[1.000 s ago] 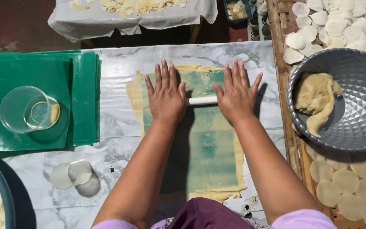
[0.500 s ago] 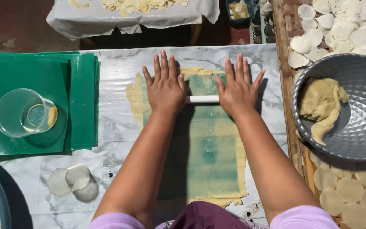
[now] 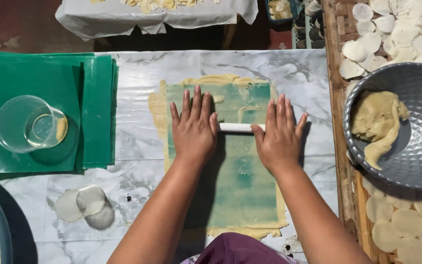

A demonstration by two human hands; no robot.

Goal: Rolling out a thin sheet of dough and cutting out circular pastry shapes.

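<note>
My left hand [image 3: 194, 128] and my right hand [image 3: 280, 136] lie flat, fingers spread, on a white rolling pin [image 3: 240, 127]. The pin rests crosswise on a green plastic sheet [image 3: 242, 186] that covers a thin layer of pale yellow dough [image 3: 155, 105]. Dough shows around the sheet's edges at the top, left and bottom. The pin sits in the upper part of the sheet. All this lies on a marble-patterned table cover [image 3: 299, 73].
A stack of green plastic sheets [image 3: 94, 112] with a clear plastic cup [image 3: 25, 124] lies at the left. Two cut dough rounds [image 3: 79, 203] sit at lower left. A grey metal bowl [image 3: 416, 146] with a dough lump [image 3: 379, 122] stands at right, with several rounds [image 3: 406, 225] on a wooden rack.
Both hands have rolled the pin a little toward me along the green sheet, down from its far end.
</note>
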